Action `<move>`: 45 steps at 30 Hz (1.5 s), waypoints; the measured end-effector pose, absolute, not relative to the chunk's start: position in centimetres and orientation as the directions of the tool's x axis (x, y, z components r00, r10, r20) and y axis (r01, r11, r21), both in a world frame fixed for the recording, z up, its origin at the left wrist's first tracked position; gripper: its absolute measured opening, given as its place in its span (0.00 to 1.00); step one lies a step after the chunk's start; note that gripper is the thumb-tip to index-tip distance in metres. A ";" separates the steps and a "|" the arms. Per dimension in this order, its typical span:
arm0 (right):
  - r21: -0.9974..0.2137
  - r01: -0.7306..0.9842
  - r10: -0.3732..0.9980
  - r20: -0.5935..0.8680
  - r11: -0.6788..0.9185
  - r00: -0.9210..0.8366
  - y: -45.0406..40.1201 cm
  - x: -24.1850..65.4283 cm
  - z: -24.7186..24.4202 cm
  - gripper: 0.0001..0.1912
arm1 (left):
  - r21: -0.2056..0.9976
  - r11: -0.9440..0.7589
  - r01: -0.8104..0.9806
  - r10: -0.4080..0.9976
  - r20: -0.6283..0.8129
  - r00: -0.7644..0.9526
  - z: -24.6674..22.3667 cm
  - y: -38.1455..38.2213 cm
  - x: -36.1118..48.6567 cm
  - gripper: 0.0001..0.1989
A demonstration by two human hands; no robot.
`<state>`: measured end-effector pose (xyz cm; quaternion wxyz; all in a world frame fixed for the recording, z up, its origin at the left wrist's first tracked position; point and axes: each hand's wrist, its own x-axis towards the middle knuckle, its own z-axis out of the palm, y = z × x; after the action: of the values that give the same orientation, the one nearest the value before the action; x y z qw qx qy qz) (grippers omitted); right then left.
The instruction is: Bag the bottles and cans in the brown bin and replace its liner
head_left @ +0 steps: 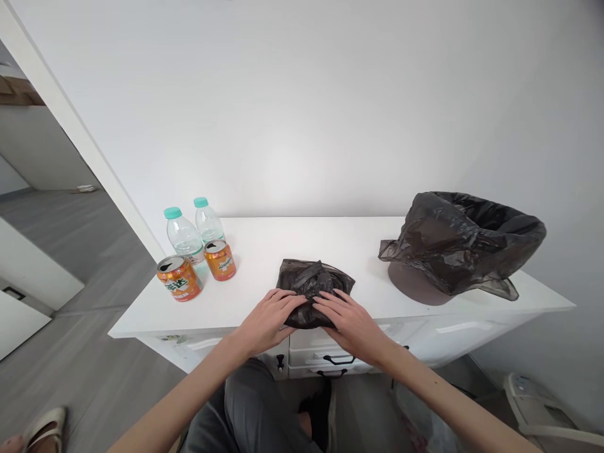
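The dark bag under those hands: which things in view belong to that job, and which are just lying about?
In hand:
left hand
right hand
dark bag, touched by both
white cabinet top, beneath it

Seemingly just lying about:
left orange can
right orange can
left bottle
right bottle
bag-lined bin, possibly related but untouched

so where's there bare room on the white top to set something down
Widest: the white top behind the bag, back to the wall, between bottles and bin. Smaller gaps: cans to bag, bag to bin. Crowded: left end, with bottles and cans; front middle, with left hand and right hand on the bag.
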<state>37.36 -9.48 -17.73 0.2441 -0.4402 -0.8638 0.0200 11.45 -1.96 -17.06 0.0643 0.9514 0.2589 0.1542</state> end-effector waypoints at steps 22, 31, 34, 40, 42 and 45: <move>-0.479 0.851 0.882 0.470 0.214 0.042 -1.4 35.2 -18.4 0.23 | 0.017 -0.755 0.656 0.634 0.278 0.722 -20.3 1.6 15.3 0.30; -0.249 0.944 0.960 0.228 0.217 -0.161 -1.7 33.6 -20.3 0.31 | 0.036 -0.758 0.651 0.628 0.307 0.715 -20.6 1.1 14.7 0.28; -0.247 0.947 0.973 0.159 0.205 -0.169 -0.9 34.6 -20.6 0.31 | 0.047 -0.757 0.652 0.630 0.319 0.708 -20.8 1.2 14.6 0.28; -0.239 0.957 0.968 0.227 0.163 -0.108 -2.7 32.5 -21.2 0.33 | 0.063 -0.778 0.625 0.607 0.331 0.722 -20.8 2.1 12.3 0.28; -0.238 0.956 0.953 0.287 0.173 -0.101 -4.0 30.7 -21.6 0.33 | 0.092 -0.737 0.670 0.651 0.362 0.667 -20.7 2.6 10.7 0.28; -0.255 0.945 0.949 0.291 0.203 -0.125 -4.9 29.1 -21.7 0.33 | 0.152 -0.636 0.757 0.748 0.364 0.555 -20.4 3.0 8.3 0.29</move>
<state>29.06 -4.87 -21.75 0.1975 -0.6314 -0.7499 0.0041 8.34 3.02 -20.43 -0.0114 0.8818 0.4265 0.2012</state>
